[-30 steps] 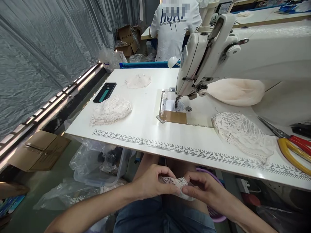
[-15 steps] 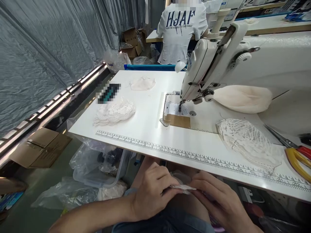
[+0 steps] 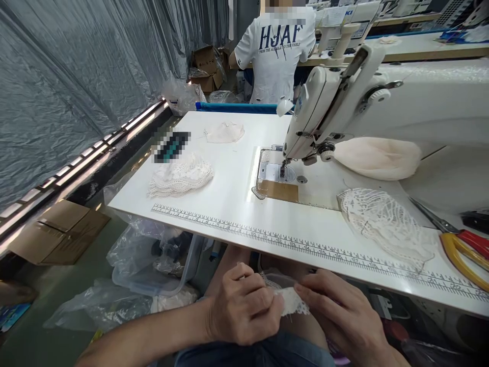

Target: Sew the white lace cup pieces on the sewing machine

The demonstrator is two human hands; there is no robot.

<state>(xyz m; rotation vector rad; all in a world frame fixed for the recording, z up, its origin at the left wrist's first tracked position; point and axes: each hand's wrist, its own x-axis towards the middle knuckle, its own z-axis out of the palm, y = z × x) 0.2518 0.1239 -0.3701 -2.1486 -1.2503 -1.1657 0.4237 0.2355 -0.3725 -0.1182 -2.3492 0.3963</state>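
Note:
Over my lap, just below the table's front edge, my left hand [image 3: 246,303] and my right hand [image 3: 340,306] pinch a small white lace piece [image 3: 291,300] between them. Its scalloped edge hangs down between the fingers, and part of it is hidden by my left hand. On the table to the right lies a white lace piece [image 3: 385,224], spread flat. A pile of white lace pieces [image 3: 181,176] sits at the left, with a pale fabric piece [image 3: 224,132] behind it. The sewing machine [image 3: 317,117] stands beyond my hands, its needle over the plate.
Scissors with yellow and red handles [image 3: 464,250] lie at the table's right end. A cream padded cup [image 3: 378,157] rests under the machine arm. Below the left edge are a clear plastic bin [image 3: 183,270] and a cardboard box [image 3: 59,232]. A person in a white shirt [image 3: 275,61] sits ahead.
The lace between my hands has turned from edge-on to showing its face and scalloped border. My left fingers have curled further around it. The person ahead has shifted slightly left.

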